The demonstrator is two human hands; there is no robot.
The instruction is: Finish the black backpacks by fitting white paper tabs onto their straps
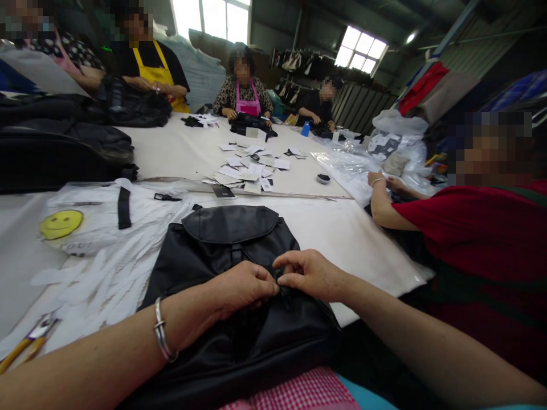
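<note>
A black leather-look backpack lies in front of me on the table edge and my lap, its rounded flap toward the far side. A strap with a buckle runs down from the flap. My left hand rests over the front of the backpack, thumb and forefinger pinched together; whatever is between them is too small and dark to make out. Right beside those fingertips is my right hand, thumb and forefinger curved with a gap between their tips. A metal bangle circles my left wrist.
Clear plastic bags and orange-handled pliers lie to the left. Paper tags and a small dish are farther across the table. Black bags stack at far left. A person in red works close at right; several others sit opposite.
</note>
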